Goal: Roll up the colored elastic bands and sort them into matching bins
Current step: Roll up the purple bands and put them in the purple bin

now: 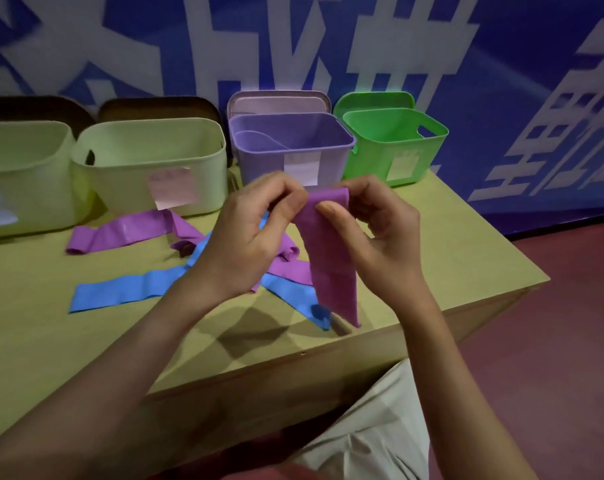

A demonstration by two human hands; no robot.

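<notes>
While both hands, left hand [248, 237] and right hand [380, 233], are pinching its top edge, the purple elastic band [331, 258] is hanging lengthwise toward six o'clock above the tan wooden table [449, 244]; a blue wall banner [501, 64] is standing at twelve o'clock.

A: What fills the top of the frame?
B: A blue wall banner [501, 98] with big white characters.
A: And lower down?
B: A pale wooden table [85, 341] across the middle, dark red floor [553, 323] at the right, light trousers [380, 427] at the bottom
</notes>
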